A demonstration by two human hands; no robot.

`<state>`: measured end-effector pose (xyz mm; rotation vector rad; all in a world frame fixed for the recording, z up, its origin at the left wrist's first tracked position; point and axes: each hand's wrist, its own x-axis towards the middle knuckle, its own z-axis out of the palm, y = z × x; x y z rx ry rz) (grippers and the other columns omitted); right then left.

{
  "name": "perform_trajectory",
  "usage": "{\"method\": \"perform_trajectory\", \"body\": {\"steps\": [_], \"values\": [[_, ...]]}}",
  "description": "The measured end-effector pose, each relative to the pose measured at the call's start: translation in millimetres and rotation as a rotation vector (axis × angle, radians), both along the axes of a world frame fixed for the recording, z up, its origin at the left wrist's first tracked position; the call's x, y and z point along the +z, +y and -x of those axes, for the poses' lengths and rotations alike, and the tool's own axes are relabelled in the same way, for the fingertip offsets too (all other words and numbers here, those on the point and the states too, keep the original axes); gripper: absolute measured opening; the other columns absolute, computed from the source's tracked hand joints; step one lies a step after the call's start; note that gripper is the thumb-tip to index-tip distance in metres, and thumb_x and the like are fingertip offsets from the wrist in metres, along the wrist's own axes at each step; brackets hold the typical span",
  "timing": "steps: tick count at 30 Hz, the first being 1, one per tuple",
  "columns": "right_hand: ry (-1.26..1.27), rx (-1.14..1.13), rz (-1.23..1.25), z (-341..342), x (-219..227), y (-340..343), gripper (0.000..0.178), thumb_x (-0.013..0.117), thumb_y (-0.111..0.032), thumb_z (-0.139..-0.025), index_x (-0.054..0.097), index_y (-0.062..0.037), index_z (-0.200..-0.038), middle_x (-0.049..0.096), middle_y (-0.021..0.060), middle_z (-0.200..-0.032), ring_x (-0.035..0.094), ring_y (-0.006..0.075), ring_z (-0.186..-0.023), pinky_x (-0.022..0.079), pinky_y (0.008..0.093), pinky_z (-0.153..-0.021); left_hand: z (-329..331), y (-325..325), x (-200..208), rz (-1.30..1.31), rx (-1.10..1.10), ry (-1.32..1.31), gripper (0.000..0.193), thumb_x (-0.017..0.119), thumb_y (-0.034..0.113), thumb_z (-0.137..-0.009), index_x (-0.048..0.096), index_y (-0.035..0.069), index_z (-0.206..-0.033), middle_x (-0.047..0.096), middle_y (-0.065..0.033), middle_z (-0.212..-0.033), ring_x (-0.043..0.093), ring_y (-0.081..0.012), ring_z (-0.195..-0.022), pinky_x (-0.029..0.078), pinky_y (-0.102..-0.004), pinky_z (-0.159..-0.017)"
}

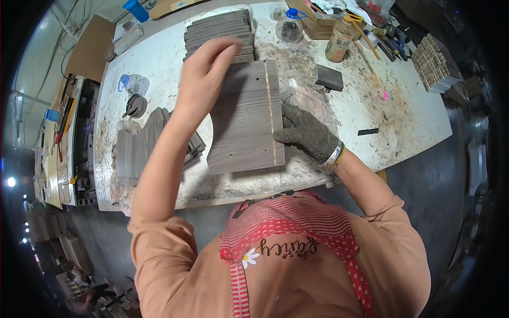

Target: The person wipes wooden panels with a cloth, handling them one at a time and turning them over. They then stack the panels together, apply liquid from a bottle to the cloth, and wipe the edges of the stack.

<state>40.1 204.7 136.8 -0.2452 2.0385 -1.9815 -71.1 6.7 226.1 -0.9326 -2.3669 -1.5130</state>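
A grey wood-grain board (241, 116) with a groove along its right side and a few small holes lies in front of me. My right hand (313, 135), in a dark dirty work glove, grips the board's right edge, thumb on top and fingers partly hidden. My bare left hand (207, 71) is over the board's far left corner. Its fingertips are smeared by motion, so whether they hold anything cannot be made out. Beyond that hand stands a stack of grey boards (220, 29). Cut grey pieces (140, 146) with curved edges lie left of the board, partly behind my left forearm.
The stained white table (366, 127) carries a small dark block (328, 78), a black strip (368, 131) and a plastic bottle (338, 40). A clear jug (290, 29) with a blue cap stands at the back. Tools (389, 45) and a woven basket (432, 61) are far right.
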Motion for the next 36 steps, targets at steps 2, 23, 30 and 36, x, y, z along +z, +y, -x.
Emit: {"method": "perform_trajectory", "body": {"steps": [2, 23, 30, 36], "values": [[-0.042, -0.006, 0.0, -11.0, 4.7, 5.3, 0.075, 0.068, -0.014, -0.081, 0.03, 0.001, -0.143, 0.047, 0.0114, -0.137, 0.044, 0.017, -0.124, 0.035, 0.0312, -0.106, -46.6, -23.5, -4.9, -0.115, 0.076, -0.163, 0.023, 0.053, 0.017, -0.095, 0.065, -0.003, -0.094, 0.063, -0.0044, -0.079, 0.055, -0.0086, -0.072, 0.043, -0.0224, -0.065], [-0.304, -0.292, 0.232, 1.5, -113.2, 75.4, 0.036, 0.066, -0.013, -0.084, 0.052, -0.0052, -0.116, 0.061, 0.0046, -0.09, 0.059, 0.0134, -0.072, 0.052, 0.0297, -0.053, -184.2, -96.5, -180.8, -0.514, 0.169, -1.188, 0.04, 0.053, 0.018, -0.094, 0.042, 0.001, -0.128, 0.059, -0.0104, -0.113, 0.062, -0.0171, -0.095, 0.053, -0.0273, -0.076], [0.037, -0.333, -0.171, -27.6, -89.1, 26.5, 0.033, 0.059, -0.006, -0.087, 0.053, -0.0018, -0.119, 0.062, 0.0051, -0.099, 0.06, 0.0111, -0.084, 0.048, 0.0241, -0.071, -161.2, -135.6, -130.7, 0.438, 0.136, -0.853, 0.035, 0.056, 0.031, -0.093, 0.063, -0.001, -0.082, 0.064, -0.0065, -0.066, 0.06, -0.0127, -0.057, 0.047, -0.0275, -0.057], [0.234, -0.634, -0.448, -47.2, -79.2, 15.7, 0.028, 0.061, -0.011, -0.088, 0.058, -0.0006, -0.114, 0.064, 0.008, -0.102, 0.061, 0.0151, -0.088, 0.049, 0.0281, -0.075, -149.5, -337.6, -106.4, 0.027, 0.454, -0.838, 0.024, 0.053, 0.023, -0.093, 0.062, 0.002, -0.103, 0.065, -0.008, -0.081, 0.061, -0.0133, -0.068, 0.05, -0.0261, -0.06]]}}
